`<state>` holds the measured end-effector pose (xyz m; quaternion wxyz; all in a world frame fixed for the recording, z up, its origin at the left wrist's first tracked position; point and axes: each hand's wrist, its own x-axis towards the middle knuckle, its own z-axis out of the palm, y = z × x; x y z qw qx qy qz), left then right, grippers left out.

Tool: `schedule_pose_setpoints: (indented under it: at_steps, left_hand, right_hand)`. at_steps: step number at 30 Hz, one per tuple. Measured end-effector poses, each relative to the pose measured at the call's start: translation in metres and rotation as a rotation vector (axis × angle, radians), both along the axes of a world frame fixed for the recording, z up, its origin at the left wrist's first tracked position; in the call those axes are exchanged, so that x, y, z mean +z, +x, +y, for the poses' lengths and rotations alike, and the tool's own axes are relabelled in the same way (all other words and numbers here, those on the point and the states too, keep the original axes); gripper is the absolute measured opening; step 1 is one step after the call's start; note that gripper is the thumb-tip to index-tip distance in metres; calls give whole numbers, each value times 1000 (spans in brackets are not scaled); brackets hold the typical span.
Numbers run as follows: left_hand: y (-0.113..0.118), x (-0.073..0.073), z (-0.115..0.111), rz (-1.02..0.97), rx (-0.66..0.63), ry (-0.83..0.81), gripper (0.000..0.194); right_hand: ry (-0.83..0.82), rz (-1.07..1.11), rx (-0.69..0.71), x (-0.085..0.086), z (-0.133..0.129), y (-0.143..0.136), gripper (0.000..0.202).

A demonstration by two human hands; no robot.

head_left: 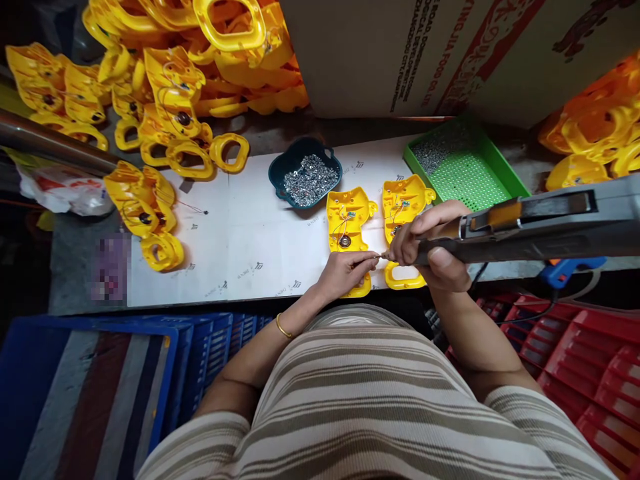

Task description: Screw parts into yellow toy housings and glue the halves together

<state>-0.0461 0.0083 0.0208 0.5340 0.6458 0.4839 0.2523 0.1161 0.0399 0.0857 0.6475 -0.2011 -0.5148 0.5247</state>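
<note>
Biggest first: the bench [75,280], topped with a white sheet [240,240], runs right across in front of the worker. Behind it looms the cardboard box [360,53], and its red print reads YINGJIA FOOD CO; the smaller black lines include DEVELOPMENT and ZHANGZHOU CITY. The sheet's repeated marks are too small to read. Yellow parts pile up [240,80] at the far left, plenty of them wired but open, so much seems left. In comes the grey power driver [540,230], with the green tray [460,180] and dark bowl [277,177] beyond it.

Now the two shells, left [340,200] and right [395,190], side by side at the near edge! Wires are in, a round dark part [345,241] sits in the left one, and neither wears a cover: fitted out, it appears, but not closed. The right hand [435,247] is wrapped round the driver; the left hand [347,272] has its fingertips pinched together at the bit [384,256]. Anything between them is too tiny to tell.
</note>
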Motion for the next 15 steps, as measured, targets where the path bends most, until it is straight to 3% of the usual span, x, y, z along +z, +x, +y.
schedule_pose_setpoints:
  at_steps: [2,4,7,9,12,15]
  left_hand:
    - [-2,-1,-1,16,-3,32,35]
    - [-8,-4,-4,61,47,169,42]
    - [-24,-9,-10,230,281,503,38]
    - [-35,-15,-14,348,387,613,42]
    - [-42,-25,-18,408,324,554,59]
    - [-35,-32,-20,369,264,447,64]
  right_hand:
    - [2,10,-1,0,0,0,19]
    - [0,17,-14,-1,0,1,20]
    - [-7,10,-58,-2,1,3,21]
    - [-16,0,-81,-4,1,5,21]
    - [-20,-6,-116,-6,3,6,19]
    - [15,-27,-116,-9,5,4,18]
